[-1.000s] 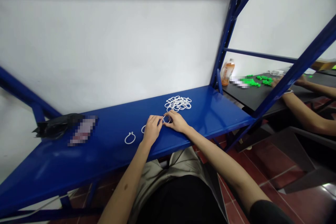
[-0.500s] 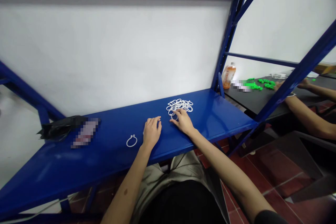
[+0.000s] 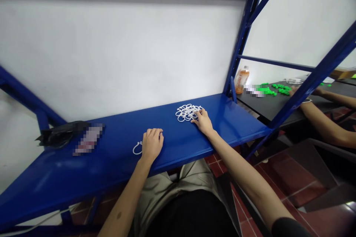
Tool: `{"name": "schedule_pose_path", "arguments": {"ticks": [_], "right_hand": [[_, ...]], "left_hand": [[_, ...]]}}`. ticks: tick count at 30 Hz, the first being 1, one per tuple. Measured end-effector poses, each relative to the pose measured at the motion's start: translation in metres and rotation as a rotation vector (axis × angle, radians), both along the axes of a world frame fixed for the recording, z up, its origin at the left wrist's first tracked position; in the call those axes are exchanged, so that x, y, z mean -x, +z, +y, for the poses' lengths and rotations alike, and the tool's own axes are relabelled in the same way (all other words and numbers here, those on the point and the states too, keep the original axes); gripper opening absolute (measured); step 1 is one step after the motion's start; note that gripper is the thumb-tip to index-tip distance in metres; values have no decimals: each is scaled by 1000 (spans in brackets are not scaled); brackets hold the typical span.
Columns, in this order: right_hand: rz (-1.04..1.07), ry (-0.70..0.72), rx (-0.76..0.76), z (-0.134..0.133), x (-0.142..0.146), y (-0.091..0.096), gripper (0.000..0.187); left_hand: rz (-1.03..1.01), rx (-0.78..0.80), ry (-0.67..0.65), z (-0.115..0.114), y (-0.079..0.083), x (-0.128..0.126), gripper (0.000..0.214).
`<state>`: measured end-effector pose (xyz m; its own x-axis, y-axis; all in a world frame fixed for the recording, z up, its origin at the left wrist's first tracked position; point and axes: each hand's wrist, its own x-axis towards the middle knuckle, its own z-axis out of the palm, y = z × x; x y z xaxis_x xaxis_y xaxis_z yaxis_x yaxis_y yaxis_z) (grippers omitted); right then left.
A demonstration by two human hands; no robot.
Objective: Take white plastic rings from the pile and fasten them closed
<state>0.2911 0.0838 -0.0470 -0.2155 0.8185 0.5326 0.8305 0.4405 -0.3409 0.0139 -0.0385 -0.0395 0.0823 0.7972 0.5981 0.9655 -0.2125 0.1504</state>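
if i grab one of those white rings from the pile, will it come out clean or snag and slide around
Probably snags: the white rings lie overlapped in a heap under the right hand. They look thin, so likely light. The blue shelf is glossy, so a pushed ring may slide; lying flat, it should not roll.

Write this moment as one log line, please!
left hand: beside single white ring | right hand: touching ring pile | blue shelf
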Motion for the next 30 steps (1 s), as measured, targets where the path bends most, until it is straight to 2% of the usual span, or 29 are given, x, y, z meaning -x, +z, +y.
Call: {"name": "schedule_pose_path", "arguments": {"ticks": [6, 15, 22, 30], "right_hand": [[5, 35, 27, 2, -1, -3, 45], [33, 63, 38, -1, -1, -2, 43], [42, 69, 30, -6, 0, 0, 43], [39, 83, 15, -10, 2, 2, 40]], "left_hand": [[2, 15, -1, -6, -3, 8, 28], [24, 12, -51, -10, -9, 16, 45], [-5, 30, -77, -8, -12, 17, 25], [-79, 28, -169, -8, -9, 17, 18]]}}
